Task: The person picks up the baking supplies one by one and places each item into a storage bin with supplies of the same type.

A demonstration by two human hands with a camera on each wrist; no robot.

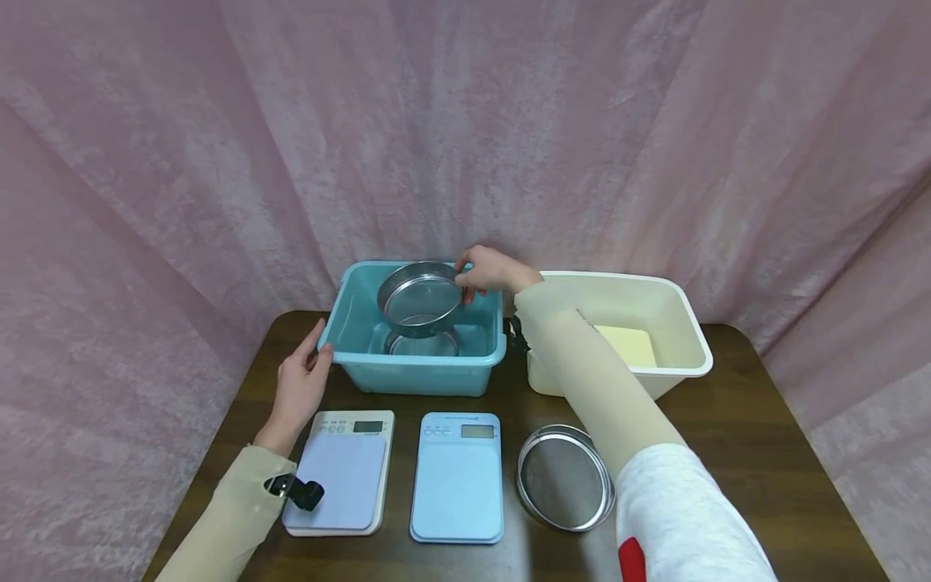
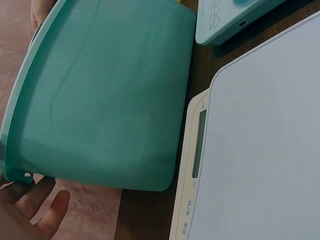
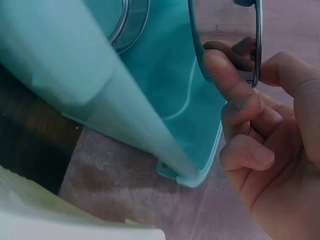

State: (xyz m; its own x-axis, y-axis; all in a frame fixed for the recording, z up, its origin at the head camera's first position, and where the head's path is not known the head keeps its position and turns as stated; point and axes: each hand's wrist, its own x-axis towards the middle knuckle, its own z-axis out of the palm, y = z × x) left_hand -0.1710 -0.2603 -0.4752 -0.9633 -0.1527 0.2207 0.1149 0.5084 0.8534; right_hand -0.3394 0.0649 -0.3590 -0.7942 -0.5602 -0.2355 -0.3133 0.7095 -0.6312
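My right hand (image 1: 489, 271) pinches the rim of a round metal sieve (image 1: 420, 301), held tilted over the blue plastic tub (image 1: 407, 358). In the right wrist view, the thumb and fingers meet on either side of its shiny wall (image 3: 225, 25). A second round sieve (image 1: 422, 346) lies on the tub's floor, partly covered by the held one. At the tub's left front corner, my left hand (image 1: 300, 384) holds the rim, thumb at the corner and fingers along the outer side. The left wrist view shows these fingers (image 2: 37, 197) beneath the rim's corner.
A white kitchen scale (image 1: 338, 477) and a light blue one (image 1: 457, 485) lie in front of the tub. Right of them is another round sieve (image 1: 566, 478). A cream tub (image 1: 655, 303) with a pale yellow block (image 1: 629, 346) stands behind my right arm. Pink curtain hangs behind the table.
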